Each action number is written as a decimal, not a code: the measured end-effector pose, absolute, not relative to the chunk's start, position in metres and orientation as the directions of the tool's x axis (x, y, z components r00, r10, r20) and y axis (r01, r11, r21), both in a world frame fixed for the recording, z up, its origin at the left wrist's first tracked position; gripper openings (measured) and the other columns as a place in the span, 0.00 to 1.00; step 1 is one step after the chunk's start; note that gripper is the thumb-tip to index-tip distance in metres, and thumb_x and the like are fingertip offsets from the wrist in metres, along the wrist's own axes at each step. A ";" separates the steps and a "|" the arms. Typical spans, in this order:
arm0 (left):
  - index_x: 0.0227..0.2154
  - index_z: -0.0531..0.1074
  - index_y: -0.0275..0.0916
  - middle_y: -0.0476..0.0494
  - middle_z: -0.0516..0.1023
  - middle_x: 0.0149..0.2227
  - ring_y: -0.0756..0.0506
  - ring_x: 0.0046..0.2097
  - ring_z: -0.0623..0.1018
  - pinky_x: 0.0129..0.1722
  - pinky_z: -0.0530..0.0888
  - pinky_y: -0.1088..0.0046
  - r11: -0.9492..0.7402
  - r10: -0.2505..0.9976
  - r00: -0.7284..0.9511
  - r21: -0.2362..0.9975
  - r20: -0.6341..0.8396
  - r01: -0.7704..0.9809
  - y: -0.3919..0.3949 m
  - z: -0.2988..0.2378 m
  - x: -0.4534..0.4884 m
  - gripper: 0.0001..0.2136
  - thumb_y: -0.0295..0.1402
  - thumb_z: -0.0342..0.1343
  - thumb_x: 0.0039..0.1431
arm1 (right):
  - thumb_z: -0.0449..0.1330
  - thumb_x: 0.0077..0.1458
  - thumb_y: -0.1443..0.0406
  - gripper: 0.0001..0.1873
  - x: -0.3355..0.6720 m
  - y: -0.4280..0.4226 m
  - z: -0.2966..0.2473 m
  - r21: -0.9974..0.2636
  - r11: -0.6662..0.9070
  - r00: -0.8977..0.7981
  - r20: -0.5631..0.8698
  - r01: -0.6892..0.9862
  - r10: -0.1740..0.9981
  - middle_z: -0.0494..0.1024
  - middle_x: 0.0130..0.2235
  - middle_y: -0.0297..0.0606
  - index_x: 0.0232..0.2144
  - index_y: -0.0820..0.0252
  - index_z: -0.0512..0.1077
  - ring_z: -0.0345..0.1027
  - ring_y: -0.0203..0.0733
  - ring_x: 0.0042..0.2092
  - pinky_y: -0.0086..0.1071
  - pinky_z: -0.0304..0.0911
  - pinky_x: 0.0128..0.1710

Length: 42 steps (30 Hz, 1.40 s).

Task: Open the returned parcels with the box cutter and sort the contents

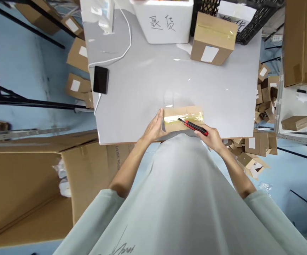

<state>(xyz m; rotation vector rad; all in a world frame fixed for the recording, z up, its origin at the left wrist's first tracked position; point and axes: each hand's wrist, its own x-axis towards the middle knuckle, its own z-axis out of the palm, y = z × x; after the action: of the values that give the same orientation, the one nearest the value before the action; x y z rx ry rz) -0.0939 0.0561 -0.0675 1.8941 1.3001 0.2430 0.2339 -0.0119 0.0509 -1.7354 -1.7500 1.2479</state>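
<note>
A small cardboard box (173, 126) lies near the front edge of the grey table, with shiny yellowish tape running along its top. My left hand (155, 126) rests against the left end of the box, its fingers stretched along that side. In my right hand (210, 136) is a red and black utility knife (196, 127), its blade pointing left. The blade tip lies over the taped middle of the box; whether it cuts into the tape I cannot tell.
At the back of the table (143, 85) stand a white bin (166, 23), a taped carton (213, 39) and a black crate (261, 21). A phone (100, 80) and a white cable lie at left. A large open carton (87, 180) stands below left; loose boxes (256, 143) are heaped at right.
</note>
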 end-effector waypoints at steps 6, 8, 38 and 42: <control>0.83 0.35 0.44 0.26 0.44 0.84 0.27 0.83 0.50 0.81 0.55 0.48 -0.077 0.853 0.446 0.778 -0.272 0.623 0.057 -0.072 -0.101 0.75 0.56 0.81 0.44 | 0.55 0.79 0.59 0.23 0.200 0.040 0.044 -0.525 0.265 -0.476 -0.322 0.809 0.818 0.85 0.62 0.43 0.69 0.52 0.74 0.80 0.49 0.59 0.36 0.71 0.55; 0.83 0.38 0.45 0.28 0.46 0.84 0.27 0.83 0.51 0.81 0.54 0.47 -0.057 0.851 0.449 0.802 -0.273 0.595 0.058 -0.073 -0.103 0.73 0.57 0.81 0.44 | 0.54 0.79 0.59 0.23 0.191 0.053 0.046 -0.463 0.333 -0.518 -0.360 0.821 0.776 0.85 0.61 0.44 0.70 0.53 0.74 0.80 0.50 0.59 0.35 0.70 0.53; 0.83 0.43 0.52 0.28 0.35 0.85 0.21 0.83 0.47 0.78 0.57 0.40 0.035 0.818 0.472 0.848 -0.328 0.529 0.073 -0.085 -0.099 0.73 0.55 0.83 0.39 | 0.52 0.79 0.66 0.20 0.121 0.090 0.085 -0.077 0.565 -0.481 -0.626 0.821 0.613 0.86 0.52 0.54 0.64 0.61 0.76 0.81 0.55 0.52 0.38 0.64 0.45; 0.83 0.42 0.52 0.31 0.42 0.84 0.24 0.83 0.46 0.79 0.55 0.41 0.037 0.808 0.482 0.845 -0.339 0.533 0.072 -0.084 -0.102 0.71 0.55 0.82 0.43 | 0.53 0.76 0.70 0.20 0.119 0.090 0.086 -0.077 0.581 -0.486 -0.642 0.811 0.593 0.86 0.53 0.54 0.64 0.61 0.76 0.83 0.55 0.52 0.38 0.66 0.45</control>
<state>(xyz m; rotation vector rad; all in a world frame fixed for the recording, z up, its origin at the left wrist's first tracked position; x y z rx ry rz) -0.1022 0.0716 -0.0840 1.6292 1.1762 0.3125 0.1194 0.0896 0.0859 -1.6233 -3.2722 0.7349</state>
